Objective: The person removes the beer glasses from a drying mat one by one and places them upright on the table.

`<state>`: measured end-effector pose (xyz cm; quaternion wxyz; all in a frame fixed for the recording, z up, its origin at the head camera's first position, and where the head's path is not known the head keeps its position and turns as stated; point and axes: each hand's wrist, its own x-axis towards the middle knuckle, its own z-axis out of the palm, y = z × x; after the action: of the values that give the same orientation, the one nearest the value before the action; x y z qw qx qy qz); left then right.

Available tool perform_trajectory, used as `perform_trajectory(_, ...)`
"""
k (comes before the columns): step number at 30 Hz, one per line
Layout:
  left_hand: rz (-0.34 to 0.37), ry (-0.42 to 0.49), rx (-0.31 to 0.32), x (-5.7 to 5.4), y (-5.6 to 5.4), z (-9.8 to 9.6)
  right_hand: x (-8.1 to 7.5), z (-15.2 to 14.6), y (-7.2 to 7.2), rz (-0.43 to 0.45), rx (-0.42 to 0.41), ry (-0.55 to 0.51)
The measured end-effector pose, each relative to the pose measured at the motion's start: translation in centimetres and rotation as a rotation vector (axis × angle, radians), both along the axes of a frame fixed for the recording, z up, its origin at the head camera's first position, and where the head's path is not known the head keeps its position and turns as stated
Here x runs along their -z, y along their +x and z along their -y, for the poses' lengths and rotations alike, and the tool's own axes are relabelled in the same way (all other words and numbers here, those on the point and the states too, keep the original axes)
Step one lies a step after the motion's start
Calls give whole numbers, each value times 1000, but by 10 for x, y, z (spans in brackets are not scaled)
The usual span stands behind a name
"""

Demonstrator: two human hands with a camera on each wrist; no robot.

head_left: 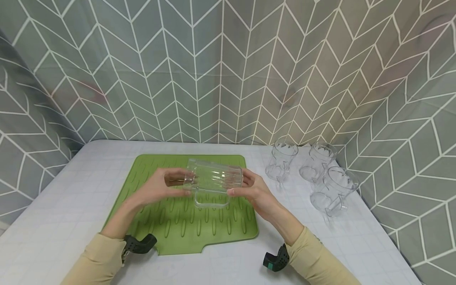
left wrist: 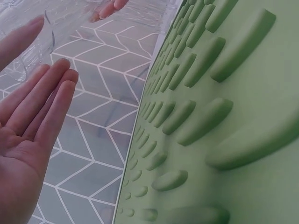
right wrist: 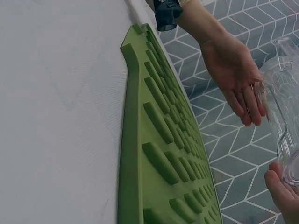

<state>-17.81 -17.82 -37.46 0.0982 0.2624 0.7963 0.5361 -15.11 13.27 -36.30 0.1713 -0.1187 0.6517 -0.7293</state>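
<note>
A clear glass mug [head_left: 215, 178] lies sideways in the air over a green drying mat [head_left: 178, 237], its handle toward the person. My right hand [head_left: 258, 194] grips the base end, thumb in front and fingers behind. At the rim end is my left hand [head_left: 160, 184], with thumb and fingertips right at the glass. The left wrist view shows the left hand's fingers [left wrist: 42, 100] straight and the palm bare. In the right wrist view the mug's thick base [right wrist: 293, 170] sits at the right hand's fingertips.
Three more clear glass mugs stand at the right: one at the back [head_left: 281, 160], one beside it [head_left: 317, 162] and one nearer [head_left: 333, 192]. A white cloth [head_left: 228, 263] covers the table. Patterned grey curtains [head_left: 221, 71] hang behind and at both sides.
</note>
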Motion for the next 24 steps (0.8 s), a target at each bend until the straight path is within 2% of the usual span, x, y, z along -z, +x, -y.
perform_trajectory(10, -45, 23, -5, -2, 1, 1, 3, 1, 1, -19, -44, -3)
perform_trajectory(24, -45, 26, -21, -3, 3, -2, 8, 3, -1, -37, -75, 3)
